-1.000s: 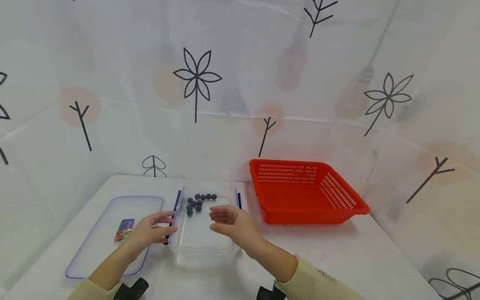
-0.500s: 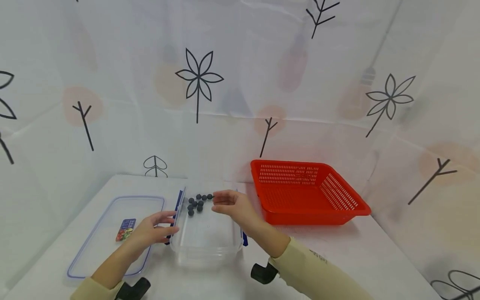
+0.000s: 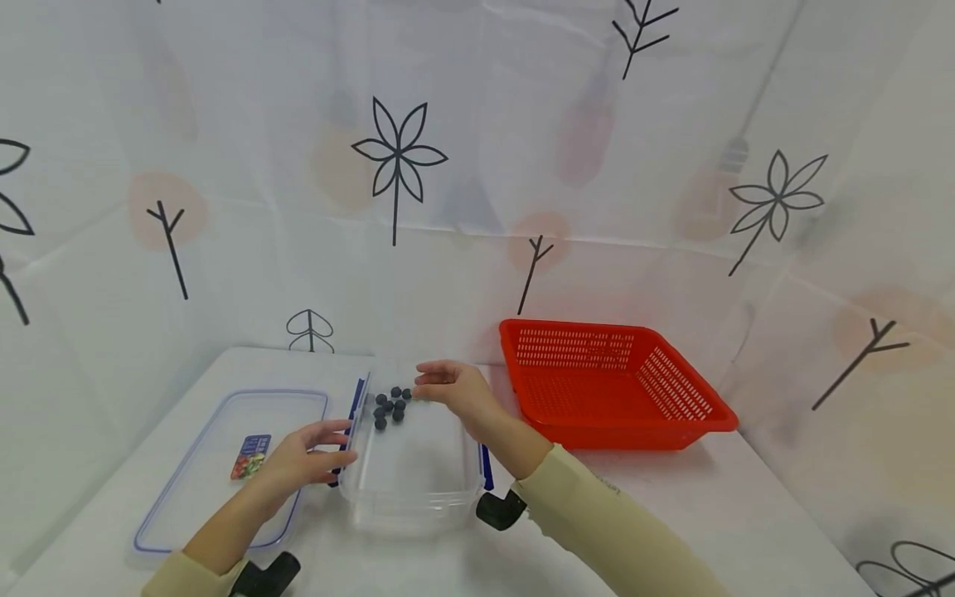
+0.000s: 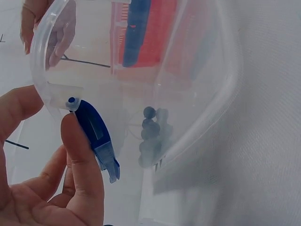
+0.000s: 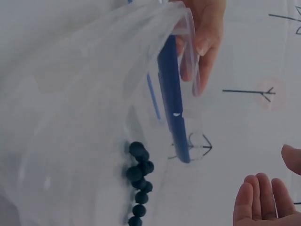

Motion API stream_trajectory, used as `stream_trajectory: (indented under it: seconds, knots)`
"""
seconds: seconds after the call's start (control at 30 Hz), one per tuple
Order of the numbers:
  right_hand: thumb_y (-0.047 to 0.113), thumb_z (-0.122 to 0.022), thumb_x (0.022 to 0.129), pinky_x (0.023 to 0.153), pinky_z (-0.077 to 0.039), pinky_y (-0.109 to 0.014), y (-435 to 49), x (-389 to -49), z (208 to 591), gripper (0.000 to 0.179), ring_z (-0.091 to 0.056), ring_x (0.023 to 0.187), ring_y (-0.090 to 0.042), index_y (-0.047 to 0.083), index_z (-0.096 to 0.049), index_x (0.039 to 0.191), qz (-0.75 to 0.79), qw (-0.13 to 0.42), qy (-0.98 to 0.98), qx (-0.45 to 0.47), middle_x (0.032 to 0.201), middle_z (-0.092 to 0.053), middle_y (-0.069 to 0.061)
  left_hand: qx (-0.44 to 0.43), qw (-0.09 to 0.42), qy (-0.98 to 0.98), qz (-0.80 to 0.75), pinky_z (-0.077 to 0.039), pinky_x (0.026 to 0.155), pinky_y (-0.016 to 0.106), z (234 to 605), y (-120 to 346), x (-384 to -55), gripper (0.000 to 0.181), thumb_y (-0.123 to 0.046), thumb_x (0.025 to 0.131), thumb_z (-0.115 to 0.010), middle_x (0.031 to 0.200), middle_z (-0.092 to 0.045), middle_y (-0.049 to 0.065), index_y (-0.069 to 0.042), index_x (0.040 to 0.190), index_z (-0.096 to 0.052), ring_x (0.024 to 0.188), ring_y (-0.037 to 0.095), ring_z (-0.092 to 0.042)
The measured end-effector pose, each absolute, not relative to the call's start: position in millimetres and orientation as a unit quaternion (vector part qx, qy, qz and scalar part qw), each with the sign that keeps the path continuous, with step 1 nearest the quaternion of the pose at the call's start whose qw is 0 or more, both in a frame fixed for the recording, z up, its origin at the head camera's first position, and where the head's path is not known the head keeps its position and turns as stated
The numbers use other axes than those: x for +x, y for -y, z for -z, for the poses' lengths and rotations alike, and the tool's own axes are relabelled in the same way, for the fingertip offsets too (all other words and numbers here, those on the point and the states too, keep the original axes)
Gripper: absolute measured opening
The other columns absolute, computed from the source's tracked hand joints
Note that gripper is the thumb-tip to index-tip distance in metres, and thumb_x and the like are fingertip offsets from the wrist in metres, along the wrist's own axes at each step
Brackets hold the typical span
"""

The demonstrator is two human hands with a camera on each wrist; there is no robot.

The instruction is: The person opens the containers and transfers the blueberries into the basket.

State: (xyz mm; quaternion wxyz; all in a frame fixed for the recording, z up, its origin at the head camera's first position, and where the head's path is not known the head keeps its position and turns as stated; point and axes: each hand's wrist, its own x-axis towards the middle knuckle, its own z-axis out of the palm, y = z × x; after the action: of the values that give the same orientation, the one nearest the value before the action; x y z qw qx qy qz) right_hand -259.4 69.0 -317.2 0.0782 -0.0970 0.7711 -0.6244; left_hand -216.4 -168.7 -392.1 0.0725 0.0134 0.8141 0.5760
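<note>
"What changed?"
"The right hand (image 3: 461,390) reached farther, thumb and fingers wide apart, screening some dark balls (image 3: 389,406) at the far left inside the clear tub (image 3: 412,500)."
"And the left hand (image 3: 294,458)?"
"It pinched the tub's left edge, probably keeping it steady for that reach."

A clear, rectangular plastic container (image 3: 418,468) with dark-blue side clips (image 3: 488,468) stands upright, open-topped. Small, dark, round berry-like balls (image 3: 389,406) lie clustered inside its far left part. The left hand (image 3: 304,454) touches the container's left side; the right hand (image 3: 464,391) is above its far right part.
</note>
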Motion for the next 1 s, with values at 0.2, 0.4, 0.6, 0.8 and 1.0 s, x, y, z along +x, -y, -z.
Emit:
stream_trajectory:
  seconds: [0.2,0.4,0.6,0.8,1.0]
  knots:
    - [0.014,-0.066,0.087,0.095,-0.045,-0.036,-61.7,-277.7,314.2,0.031,-0.06,0.1,-0.023,0.007,-0.062,0.117,0.635,0.092,-0.763,-0.074,0.105,-0.065,-0.007,0.01,0.074,-0.816,-0.573,-0.054,0.076,0.038,391.4,170.4,-217.1,0.07,-0.031,0.077,-0.076,0.126,-0.05,0.021,-0.004,0.134,-0.046,0.1,0.027,-0.057]
    - [0.014,-0.067,0.086,0.095,-0.045,-0.036,-53.4,-298.5,312.7,0.031,-0.06,0.1,-0.022,0.007,-0.062,0.116,0.636,0.107,-0.764,-0.032,0.107,-0.063,-0.007,0.01,0.073,-0.815,-0.575,-0.055,0.076,0.038,392.4,170.4,-218.1,0.065,-0.026,0.08,-0.074,0.126,-0.05,0.02,-0.004,0.134,-0.047,0.101,0.027,-0.057]
    - [0.008,-0.07,0.083,0.095,-0.045,-0.036,-43.3,-314.0,315.7,0.032,-0.061,0.099,-0.023,0.003,-0.063,0.114,0.642,0.117,-0.758,0.004,0.106,-0.064,-0.009,0.005,0.073,-0.817,-0.572,-0.055,0.076,0.038,393.0,170.8,-218.2,0.066,-0.029,0.078,-0.075,0.126,-0.05,0.02,-0.005,0.133,-0.047,0.101,0.027,-0.056]
    - [0.003,-0.072,0.08,0.093,-0.046,-0.032,-37.1,-330.1,329.4,0.035,-0.061,0.102,-0.024,-0.001,-0.063,0.114,0.645,0.104,-0.755,0.053,0.108,-0.064,-0.012,0.002,0.07,-0.817,-0.572,-0.055,0.075,0.037,392.3,171.1,-217.6,0.068,-0.031,0.076,-0.077,0.125,-0.051,0.019,-0.005,0.132,-0.048,0.099,0.026,-0.057]
    - [0.002,-0.074,0.077,0.095,-0.044,-0.037,-37.3,-345.3,350.5,0.038,-0.061,0.097,-0.024,0.001,-0.065,0.113,0.603,0.084,-0.786,0.109,0.11,-0.064,-0.012,0.013,0.071,-0.809,-0.584,-0.055,0.076,0.037,391.2,169.4,-217.6,0.067,-0.028,0.076,-0.077,0.125,-0.051,0.019,-0.004,0.132,-0.049,0.1,0.026,-0.057]
